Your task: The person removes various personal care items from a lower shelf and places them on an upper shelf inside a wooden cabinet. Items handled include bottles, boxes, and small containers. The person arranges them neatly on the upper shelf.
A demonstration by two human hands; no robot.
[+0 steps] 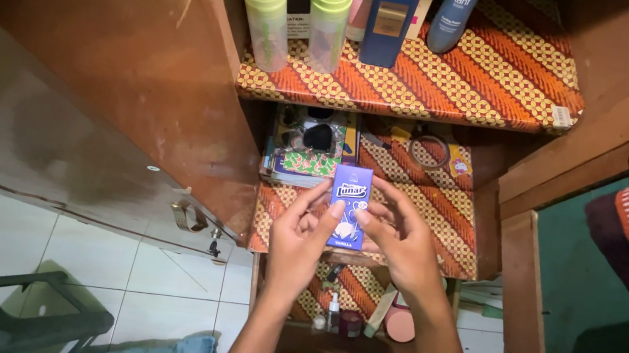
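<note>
At the far left of the upper shelf stand two green-capped bottles (296, 14), with a blue bottle (390, 19) to their right; nearer, the left hand (302, 239) pinches the left edge of a small blue box (349, 207), fingers closed on it. The right hand (398, 239) clamps its right edge, fingertips curled over the face, holding it upright over the patterned lower shelf (445, 217). It looks light, stiff cardboard, easily crushed; best gripped by its narrow side edges.
</note>
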